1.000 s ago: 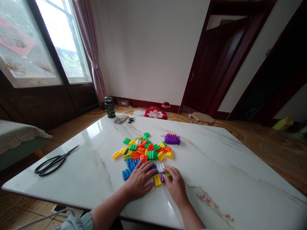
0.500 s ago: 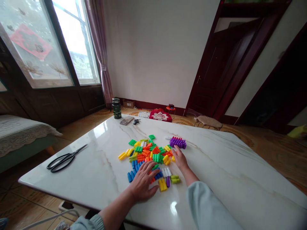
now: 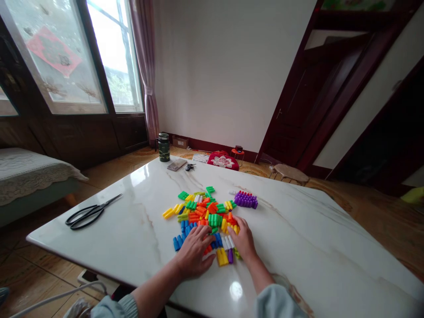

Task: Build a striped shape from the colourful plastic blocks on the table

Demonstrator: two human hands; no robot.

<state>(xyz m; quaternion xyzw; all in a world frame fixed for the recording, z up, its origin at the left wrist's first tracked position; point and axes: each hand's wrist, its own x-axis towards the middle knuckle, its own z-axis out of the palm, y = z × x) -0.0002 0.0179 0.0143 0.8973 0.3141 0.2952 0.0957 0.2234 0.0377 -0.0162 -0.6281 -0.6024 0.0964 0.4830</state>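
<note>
A loose pile of coloured plastic building blocks lies on the white marbled table [image 3: 139, 260]. My left hand [image 3: 195, 251] rests over the near left of the pile, fingers spread, beside blue blocks [image 3: 178, 242]. Against the pile's right side, my right hand [image 3: 243, 238] curves its parted fingers around yellow blocks [image 3: 225, 225] and touches them. Between the hands are white blocks [image 3: 228, 242], a yellow block [image 3: 222, 257] and a purple block [image 3: 230, 256]. Green blocks [image 3: 215, 220] sit in the middle. Purple blocks with red tips [image 3: 245, 199] stand grouped behind my right hand.
Black-handled scissors [image 3: 92, 214] lie at the table's left. Toward the far corner are a camouflage flask [image 3: 164, 147], a phone [image 3: 176, 164] and keys [image 3: 190, 167]. A stool [image 3: 290, 173] stands beyond the far edge.
My right hand has moved nearer and left, from beside the purple group to the yellow blocks, pressing the pile's right side inward. My left hand stays nearly in place. The view has shifted slightly.
</note>
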